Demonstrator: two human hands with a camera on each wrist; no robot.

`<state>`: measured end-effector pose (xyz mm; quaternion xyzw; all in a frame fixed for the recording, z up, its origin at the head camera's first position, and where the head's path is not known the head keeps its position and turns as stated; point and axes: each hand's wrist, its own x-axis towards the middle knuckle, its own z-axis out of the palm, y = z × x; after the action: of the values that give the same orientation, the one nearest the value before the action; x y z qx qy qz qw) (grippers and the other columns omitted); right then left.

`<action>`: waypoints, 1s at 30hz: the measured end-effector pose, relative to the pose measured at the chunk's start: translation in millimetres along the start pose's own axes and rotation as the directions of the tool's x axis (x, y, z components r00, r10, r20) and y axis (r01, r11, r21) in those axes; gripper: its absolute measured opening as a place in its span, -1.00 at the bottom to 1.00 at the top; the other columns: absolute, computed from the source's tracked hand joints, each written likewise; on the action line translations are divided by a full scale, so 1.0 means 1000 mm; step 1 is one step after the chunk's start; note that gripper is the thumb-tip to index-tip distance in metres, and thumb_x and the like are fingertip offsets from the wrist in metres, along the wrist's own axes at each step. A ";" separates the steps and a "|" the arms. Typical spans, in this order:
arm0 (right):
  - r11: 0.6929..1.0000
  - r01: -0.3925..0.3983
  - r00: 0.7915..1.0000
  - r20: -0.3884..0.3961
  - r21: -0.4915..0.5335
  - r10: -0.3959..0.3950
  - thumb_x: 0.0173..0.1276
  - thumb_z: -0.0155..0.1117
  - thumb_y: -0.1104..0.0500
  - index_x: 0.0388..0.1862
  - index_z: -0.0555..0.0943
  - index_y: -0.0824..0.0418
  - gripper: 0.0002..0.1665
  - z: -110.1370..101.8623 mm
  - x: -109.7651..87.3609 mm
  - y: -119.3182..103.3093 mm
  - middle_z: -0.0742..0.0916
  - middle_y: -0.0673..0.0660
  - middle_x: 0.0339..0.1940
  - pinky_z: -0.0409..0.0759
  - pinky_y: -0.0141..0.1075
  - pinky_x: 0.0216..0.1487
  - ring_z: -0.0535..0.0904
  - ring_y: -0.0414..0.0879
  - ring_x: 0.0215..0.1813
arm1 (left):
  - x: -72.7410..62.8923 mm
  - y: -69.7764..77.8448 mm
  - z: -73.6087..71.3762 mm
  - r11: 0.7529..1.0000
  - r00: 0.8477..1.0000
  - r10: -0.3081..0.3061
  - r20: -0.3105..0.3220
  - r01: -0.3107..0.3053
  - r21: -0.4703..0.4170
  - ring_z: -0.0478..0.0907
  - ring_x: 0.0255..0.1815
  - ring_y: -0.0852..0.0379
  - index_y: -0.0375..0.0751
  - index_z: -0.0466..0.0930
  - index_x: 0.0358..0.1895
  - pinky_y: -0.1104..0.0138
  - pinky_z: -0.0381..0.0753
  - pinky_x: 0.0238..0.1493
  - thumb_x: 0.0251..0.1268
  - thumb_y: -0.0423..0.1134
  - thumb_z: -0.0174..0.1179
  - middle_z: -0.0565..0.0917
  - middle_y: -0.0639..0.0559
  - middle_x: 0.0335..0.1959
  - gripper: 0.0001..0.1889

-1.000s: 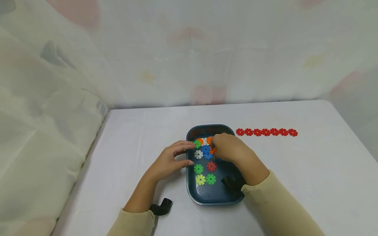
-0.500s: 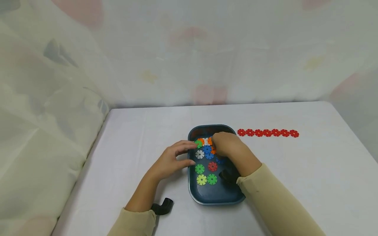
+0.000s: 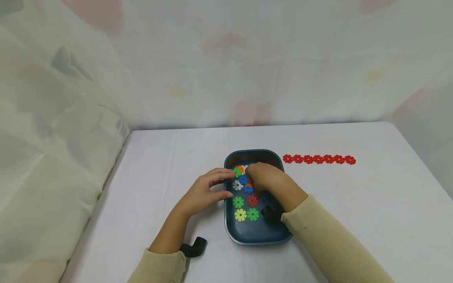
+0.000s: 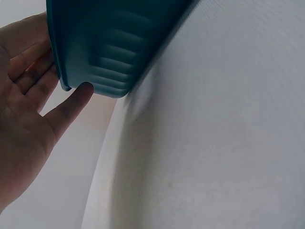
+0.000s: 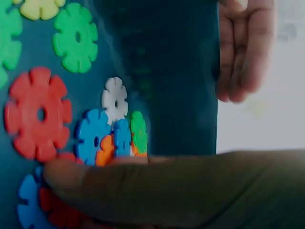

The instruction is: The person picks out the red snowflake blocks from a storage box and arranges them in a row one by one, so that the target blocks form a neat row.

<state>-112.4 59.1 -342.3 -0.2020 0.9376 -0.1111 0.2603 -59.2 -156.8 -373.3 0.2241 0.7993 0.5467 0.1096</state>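
A dark blue-green tray holds several notched plastic snowflake discs. My left hand rests at the tray's left rim, its fingers over the edge; in the left wrist view the thumb touches the outer wall. My right hand reaches into the tray with fingers bent down. In the right wrist view its thumb lies across a red snowflake disc, with the fingertips beneath hidden. Close by lie another red disc, a blue disc, orange pieces and a white disc.
A straight row of several red snowflake discs lies on the white table, right of the tray. Toward the tray's near side are green discs and a yellow one. Patterned cloth hangs behind and at the left.
My right hand has shifted left within the tray, uncovering a blue disc on its right and covering orange ones. Some red now shows by its fingertips. The left hand stays at the rim.
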 end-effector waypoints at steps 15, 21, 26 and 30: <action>0.999 -0.016 0.997 -0.074 0.051 0.020 0.05 0.54 0.33 -0.26 0.65 0.15 -0.71 -0.011 -0.007 0.018 0.66 0.07 -0.36 0.68 -0.19 -0.22 0.54 -0.03 -0.30 | 0.008 -0.005 0.001 0.999 0.999 0.043 0.013 -0.043 0.029 0.45 0.30 0.19 -0.15 0.56 0.23 0.21 0.46 0.38 0.14 -0.26 0.43 0.54 0.18 0.23 -0.47; 0.999 -0.015 0.997 -0.072 0.041 0.018 0.08 0.55 0.28 -0.42 0.64 0.15 -0.81 -0.007 -0.003 0.016 0.64 0.06 -0.46 0.63 -0.24 -0.30 0.53 -0.03 -0.35 | 0.006 -0.006 0.000 0.999 0.999 0.036 0.013 -0.036 0.035 0.46 0.29 0.23 -0.12 0.57 0.23 0.22 0.46 0.37 0.14 -0.23 0.44 0.54 0.22 0.22 -0.46; 1.000 -0.020 0.999 -0.040 -0.004 0.020 0.00 0.63 0.14 -0.57 0.61 0.12 -0.71 -0.004 0.001 0.013 0.64 0.01 -0.56 0.55 -0.26 -0.39 0.52 -0.06 -0.43 | 0.004 -0.008 0.000 0.999 0.999 0.032 0.012 -0.033 0.036 0.45 0.30 0.21 -0.15 0.56 0.24 0.23 0.45 0.38 0.15 -0.23 0.43 0.54 0.21 0.23 -0.46; 1.000 0.005 1.000 0.025 -0.020 -0.005 -0.06 0.67 0.06 -0.69 0.60 0.08 -0.65 -0.001 0.003 0.012 0.63 -0.03 -0.64 0.48 -0.28 -0.49 0.50 -0.11 -0.51 | 0.000 -0.009 0.000 0.999 1.000 0.025 0.010 -0.025 0.042 0.44 0.31 0.22 -0.15 0.56 0.24 0.22 0.47 0.37 0.16 -0.22 0.42 0.54 0.22 0.23 -0.47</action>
<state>-118.5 68.5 -346.6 -0.2083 0.9348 -0.0999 0.2696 -61.5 -158.9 -381.3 0.2389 0.8073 0.5300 0.1016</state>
